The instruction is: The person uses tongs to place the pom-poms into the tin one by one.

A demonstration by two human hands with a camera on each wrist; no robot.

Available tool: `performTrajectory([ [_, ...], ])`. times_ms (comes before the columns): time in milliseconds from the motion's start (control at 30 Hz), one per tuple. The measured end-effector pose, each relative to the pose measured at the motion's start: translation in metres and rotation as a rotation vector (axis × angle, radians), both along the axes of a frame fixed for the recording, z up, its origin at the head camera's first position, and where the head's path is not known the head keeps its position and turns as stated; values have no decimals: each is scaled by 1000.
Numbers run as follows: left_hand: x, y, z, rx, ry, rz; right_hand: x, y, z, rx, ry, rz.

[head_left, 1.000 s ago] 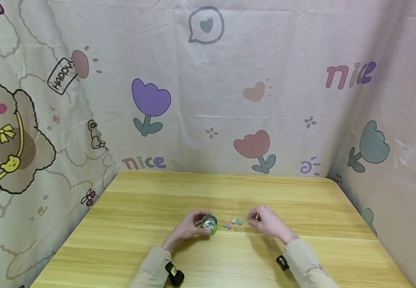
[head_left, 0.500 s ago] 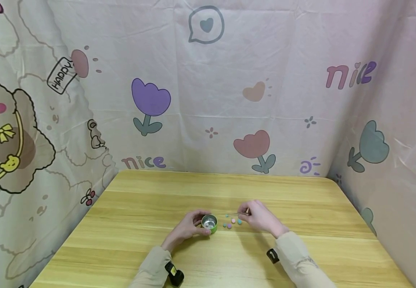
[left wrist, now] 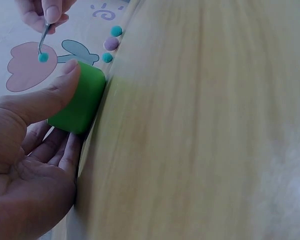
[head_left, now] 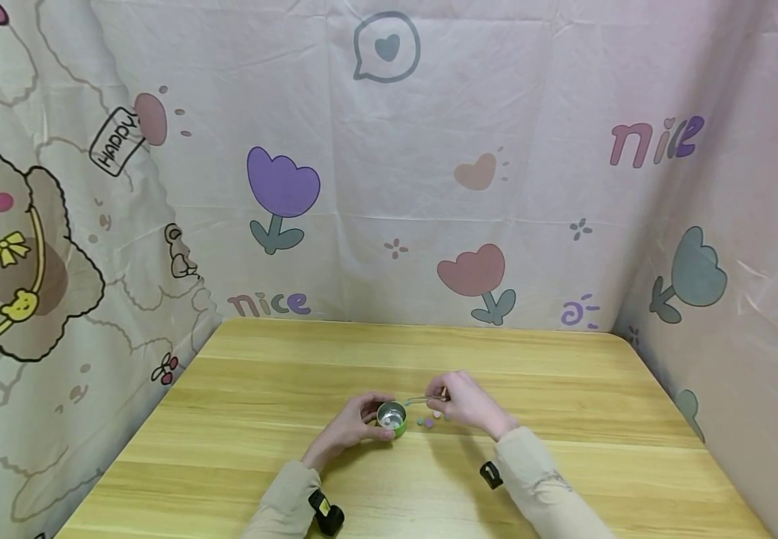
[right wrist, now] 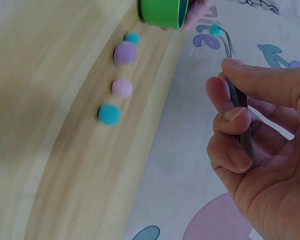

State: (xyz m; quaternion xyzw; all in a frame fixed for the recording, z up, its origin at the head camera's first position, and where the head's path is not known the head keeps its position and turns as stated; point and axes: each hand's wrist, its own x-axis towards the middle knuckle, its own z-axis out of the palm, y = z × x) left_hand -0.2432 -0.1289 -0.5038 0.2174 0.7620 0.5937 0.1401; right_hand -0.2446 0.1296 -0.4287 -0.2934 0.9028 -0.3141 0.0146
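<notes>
At the near middle of the wooden table the person's left hand curls its thumb and fingers around a small green cup, keeping it upright on the wood. The right hand pinches a pair of metal tweezers between thumb and fingertips, and their tip grips a teal pom-pom in the air just beside the cup's rim. Four more pom-poms lie in a loose row right of the cup, and something pale, hard to make out, sits inside it.
</notes>
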Motion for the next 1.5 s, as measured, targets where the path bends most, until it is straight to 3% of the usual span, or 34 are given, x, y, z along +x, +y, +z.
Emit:
performTrajectory([
  [267, 0, 0, 1, 25, -12, -3, -2, -11, -5, 23, 53, 12],
  [567, 0, 1, 2, 25, -6, 0, -2, -20, -12, -7, -56, 38],
  [900, 0, 1, 1, 32, -4, -5, -2, -19, -15, 37, -20, 15],
  [1500, 0, 0, 1, 37, -3, -15, -2, -16, -19, 16, -38, -4],
])
